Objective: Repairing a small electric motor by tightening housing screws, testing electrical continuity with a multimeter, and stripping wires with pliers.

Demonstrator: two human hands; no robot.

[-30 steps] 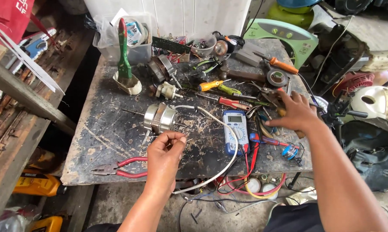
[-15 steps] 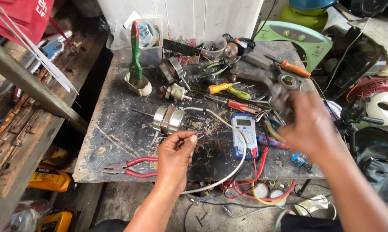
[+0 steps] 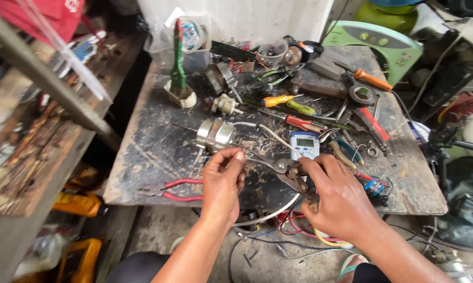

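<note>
My left hand pinches thin wires between thumb and fingertips, just in front of a small silver motor on the dark workbench. My right hand is closed around the handles of metal pliers, whose jaws point left toward the wires in my left hand. A white cable runs from the motor past both hands and over the bench's front edge. A blue-and-white multimeter lies right behind my right hand.
Red-handled pliers lie at the bench's front left. Screwdrivers, a tape roll, a green-handled tool on a stand and a clear plastic box crowd the back. Wooden shelving stands at left, cables hang below.
My right hand came from the tools at the right with pliers and now holds them beside my left hand. My left hand stays at the motor's wires.
</note>
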